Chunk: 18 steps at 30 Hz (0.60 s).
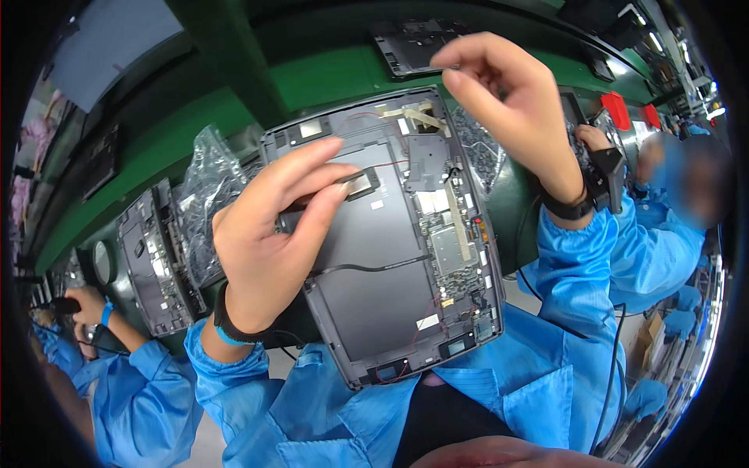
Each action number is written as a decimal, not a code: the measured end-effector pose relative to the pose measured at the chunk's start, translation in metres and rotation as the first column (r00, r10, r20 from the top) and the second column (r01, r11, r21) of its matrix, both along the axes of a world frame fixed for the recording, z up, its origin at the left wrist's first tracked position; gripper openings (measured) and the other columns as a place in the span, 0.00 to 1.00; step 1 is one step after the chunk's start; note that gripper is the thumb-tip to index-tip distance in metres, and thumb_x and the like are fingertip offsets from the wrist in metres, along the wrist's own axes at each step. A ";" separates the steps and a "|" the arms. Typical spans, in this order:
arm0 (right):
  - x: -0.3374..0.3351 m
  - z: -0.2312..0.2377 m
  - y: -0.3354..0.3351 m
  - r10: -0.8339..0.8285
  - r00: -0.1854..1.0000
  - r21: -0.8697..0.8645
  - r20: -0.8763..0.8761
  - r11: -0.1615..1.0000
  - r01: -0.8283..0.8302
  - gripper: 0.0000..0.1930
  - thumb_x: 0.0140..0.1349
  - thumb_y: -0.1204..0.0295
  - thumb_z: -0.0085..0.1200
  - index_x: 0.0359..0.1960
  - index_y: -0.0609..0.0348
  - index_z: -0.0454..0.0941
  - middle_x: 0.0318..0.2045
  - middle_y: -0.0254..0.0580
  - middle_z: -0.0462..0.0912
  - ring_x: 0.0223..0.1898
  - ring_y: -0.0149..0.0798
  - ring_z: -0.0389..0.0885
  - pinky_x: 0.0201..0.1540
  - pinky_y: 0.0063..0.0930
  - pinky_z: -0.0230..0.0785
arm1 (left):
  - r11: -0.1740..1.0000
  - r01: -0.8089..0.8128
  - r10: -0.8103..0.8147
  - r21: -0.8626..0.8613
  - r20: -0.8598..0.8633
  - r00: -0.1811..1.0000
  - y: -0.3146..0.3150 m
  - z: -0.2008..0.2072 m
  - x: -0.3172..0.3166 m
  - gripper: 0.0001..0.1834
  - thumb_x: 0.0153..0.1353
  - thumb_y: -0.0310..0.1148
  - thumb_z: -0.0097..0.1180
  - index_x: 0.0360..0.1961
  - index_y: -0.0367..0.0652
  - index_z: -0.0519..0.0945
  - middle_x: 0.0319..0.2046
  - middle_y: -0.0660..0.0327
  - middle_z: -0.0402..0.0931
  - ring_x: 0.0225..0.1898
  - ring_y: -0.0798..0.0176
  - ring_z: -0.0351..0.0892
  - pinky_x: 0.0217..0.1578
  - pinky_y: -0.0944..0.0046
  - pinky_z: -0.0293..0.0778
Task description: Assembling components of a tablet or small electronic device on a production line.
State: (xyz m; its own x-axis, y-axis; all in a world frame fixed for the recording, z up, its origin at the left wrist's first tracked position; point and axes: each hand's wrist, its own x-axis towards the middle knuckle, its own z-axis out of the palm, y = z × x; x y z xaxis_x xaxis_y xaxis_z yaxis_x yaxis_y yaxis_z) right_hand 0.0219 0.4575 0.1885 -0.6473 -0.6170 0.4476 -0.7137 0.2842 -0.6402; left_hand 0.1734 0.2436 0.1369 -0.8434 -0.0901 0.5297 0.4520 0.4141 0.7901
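An opened tablet-like device (367, 288) lies before me, its dark housing showing a circuit board (452, 242) along the right side. My left hand (273, 234) pinches a small black speaker with a silver face (361, 183) between thumb and fingers, just above the housing. From that speaker a thin red wire runs right toward the board. My right hand (515, 101) is raised beyond the device's far right corner, thumb and forefinger drawn close together; anything between them is too small to make out. A similar silver-faced part (310, 130) sits in the far left corner of the housing.
Clear plastic bags (207, 203) and another opened device (156, 265) lie to the left. A dark device part (413, 47) rests on the green bench (320, 78) at the far side. Co-workers in blue sleeves sit on both sides; red bins (615, 111) stand at right.
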 end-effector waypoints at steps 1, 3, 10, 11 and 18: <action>0.012 0.005 -0.005 0.092 0.985 -0.031 -0.149 0.995 -0.097 0.07 0.60 0.78 0.57 0.40 0.62 0.82 0.27 0.30 0.78 0.27 0.20 0.71 0.28 0.13 0.60 | 1.000 -0.014 0.014 -0.016 0.002 1.000 -0.001 0.005 0.002 0.19 0.62 0.16 0.54 0.55 0.28 0.72 0.40 0.49 0.82 0.38 0.65 0.82 0.37 0.72 0.78; 0.027 0.009 -0.013 0.224 0.920 -0.003 -0.322 0.971 -0.237 0.06 0.58 0.79 0.59 0.37 0.62 0.82 0.29 0.35 0.80 0.27 0.25 0.75 0.27 0.16 0.65 | 1.000 0.016 -0.016 0.002 0.024 1.000 0.002 0.015 0.003 0.19 0.63 0.16 0.53 0.56 0.28 0.72 0.39 0.49 0.83 0.38 0.65 0.83 0.37 0.72 0.78; 0.047 0.011 -0.019 0.244 0.951 -0.133 -0.188 0.953 -0.271 0.06 0.55 0.81 0.61 0.36 0.62 0.82 0.31 0.39 0.82 0.27 0.27 0.77 0.26 0.17 0.68 | 1.000 0.017 -0.016 -0.018 0.090 0.996 0.009 0.042 0.005 0.20 0.63 0.17 0.53 0.57 0.28 0.70 0.39 0.50 0.83 0.38 0.64 0.84 0.36 0.72 0.80; 0.048 0.013 -0.018 0.246 0.951 -0.138 -0.190 0.952 -0.273 0.06 0.55 0.81 0.61 0.36 0.62 0.82 0.31 0.39 0.82 0.27 0.27 0.77 0.26 0.17 0.68 | 0.999 0.014 -0.011 -0.032 0.098 0.995 0.009 0.043 0.005 0.20 0.63 0.17 0.53 0.57 0.29 0.71 0.39 0.50 0.83 0.38 0.64 0.84 0.37 0.72 0.80; 0.037 0.009 -0.020 0.255 0.841 -0.033 -0.478 0.951 -0.307 0.07 0.50 0.80 0.64 0.32 0.62 0.81 0.30 0.40 0.80 0.27 0.38 0.79 0.27 0.27 0.70 | 0.998 -0.031 0.031 -0.050 0.003 1.000 0.016 0.040 -0.007 0.21 0.56 0.18 0.60 0.53 0.38 0.77 0.32 0.59 0.85 0.33 0.69 0.85 0.36 0.72 0.79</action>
State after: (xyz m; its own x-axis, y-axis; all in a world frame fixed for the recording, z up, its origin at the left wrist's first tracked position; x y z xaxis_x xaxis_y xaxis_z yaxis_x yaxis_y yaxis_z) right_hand 0.0590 0.4377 0.1979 -0.1552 -0.6735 0.7227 -0.9728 -0.0230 -0.2304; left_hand 0.1666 0.2596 0.1767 -0.8427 -0.0897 0.5308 0.4352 0.4669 0.7698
